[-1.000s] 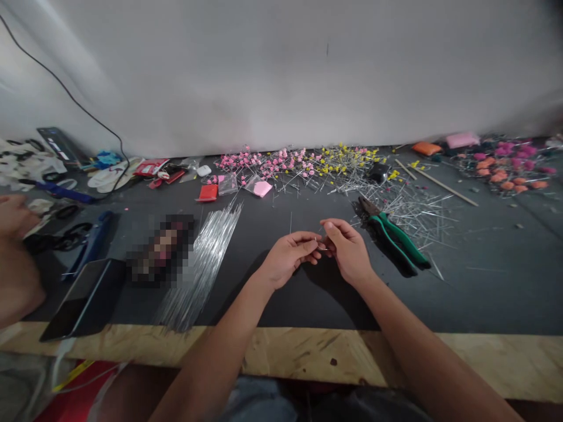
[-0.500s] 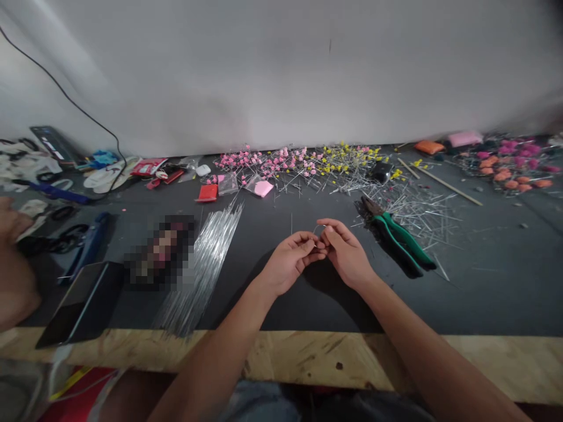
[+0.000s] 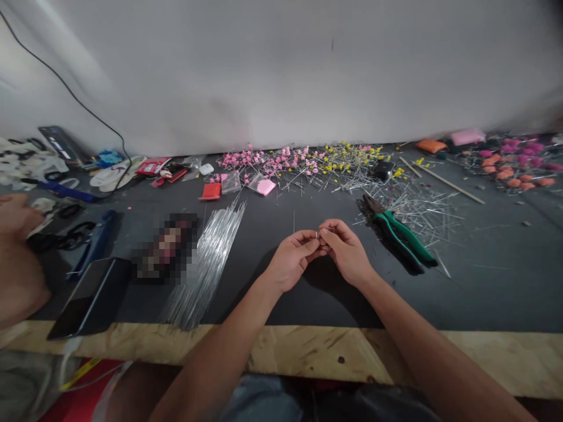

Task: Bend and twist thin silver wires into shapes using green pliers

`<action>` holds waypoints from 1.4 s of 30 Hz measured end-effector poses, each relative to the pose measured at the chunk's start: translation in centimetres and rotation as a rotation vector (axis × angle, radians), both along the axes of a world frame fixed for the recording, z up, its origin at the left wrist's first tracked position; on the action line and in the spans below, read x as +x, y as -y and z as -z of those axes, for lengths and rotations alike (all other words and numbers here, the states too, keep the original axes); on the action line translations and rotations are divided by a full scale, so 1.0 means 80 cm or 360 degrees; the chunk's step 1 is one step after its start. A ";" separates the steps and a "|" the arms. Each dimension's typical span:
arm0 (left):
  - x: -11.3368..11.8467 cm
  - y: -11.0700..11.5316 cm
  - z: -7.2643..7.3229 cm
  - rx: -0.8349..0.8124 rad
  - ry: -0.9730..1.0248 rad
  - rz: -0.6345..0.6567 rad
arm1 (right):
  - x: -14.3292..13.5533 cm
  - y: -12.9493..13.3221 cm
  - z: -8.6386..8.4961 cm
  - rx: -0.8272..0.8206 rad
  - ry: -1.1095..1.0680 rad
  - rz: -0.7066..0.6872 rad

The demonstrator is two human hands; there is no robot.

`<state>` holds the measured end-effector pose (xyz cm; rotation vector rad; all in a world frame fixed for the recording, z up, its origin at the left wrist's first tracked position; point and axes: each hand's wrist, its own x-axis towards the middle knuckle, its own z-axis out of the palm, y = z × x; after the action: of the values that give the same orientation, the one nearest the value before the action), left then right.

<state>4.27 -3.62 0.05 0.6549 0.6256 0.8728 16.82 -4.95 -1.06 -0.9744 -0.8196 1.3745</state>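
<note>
Above the dark tabletop my left hand (image 3: pixel 292 258) and my right hand (image 3: pixel 345 249) meet, fingertips nearly touching. Both are closed in a pinch on a thin piece of wire (image 3: pixel 317 235); only a short bit of it shows between the fingers. To the left lies a bundle of straight silvery wires (image 3: pixel 215 246). Green-handled pliers (image 3: pixel 402 237) rest to the right of my right hand, their jaws toward a scattered heap of short wires (image 3: pixel 422 211).
Wires with pink tips (image 3: pixel 272 159) and yellow tips (image 3: pixel 352 155) lie along the wall. Orange and magenta pieces (image 3: pixel 512 167) sit far right. At left are a phone (image 3: pixel 90 296), blue-handled tool (image 3: pixel 93 243), red packet (image 3: pixel 152 166) and another person's arm (image 3: pixel 20 264).
The curved loop of wire that stood out between my fingers now shows only as a short bit. My hands stay close together. The view has shifted slightly.
</note>
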 end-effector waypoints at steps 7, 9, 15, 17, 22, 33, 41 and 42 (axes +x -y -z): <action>-0.001 -0.001 0.002 0.0033 -0.0076 0.0022 | 0.001 0.001 0.002 0.0039 0.0084 -0.0004; -0.001 -0.001 0.002 0.0075 -0.0123 0.0016 | 0.001 0.002 0.002 0.0043 0.0150 0.0007; 0.000 0.000 0.000 0.0218 -0.0336 -0.0091 | 0.000 0.002 0.001 0.0006 0.0169 -0.0041; 0.000 0.000 -0.002 0.0277 -0.0412 -0.0110 | -0.001 0.002 0.001 0.0003 0.0177 -0.0064; -0.001 -0.001 -0.003 0.0328 -0.0519 -0.0142 | -0.001 0.002 0.006 -0.0025 0.0055 -0.0140; -0.005 0.000 -0.005 0.0097 -0.0381 0.0120 | 0.005 0.002 -0.001 -0.0097 -0.0148 -0.0294; -0.005 0.000 -0.007 0.0052 -0.0353 0.0112 | 0.007 0.001 -0.009 -0.0127 -0.0194 -0.0283; -0.005 -0.001 -0.007 0.0058 -0.0353 0.0103 | 0.008 0.001 -0.010 -0.0122 -0.0193 -0.0295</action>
<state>3.85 -3.54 0.60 0.8075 0.7845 0.7582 17.49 -5.06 -0.23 -0.8811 -0.7856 1.6181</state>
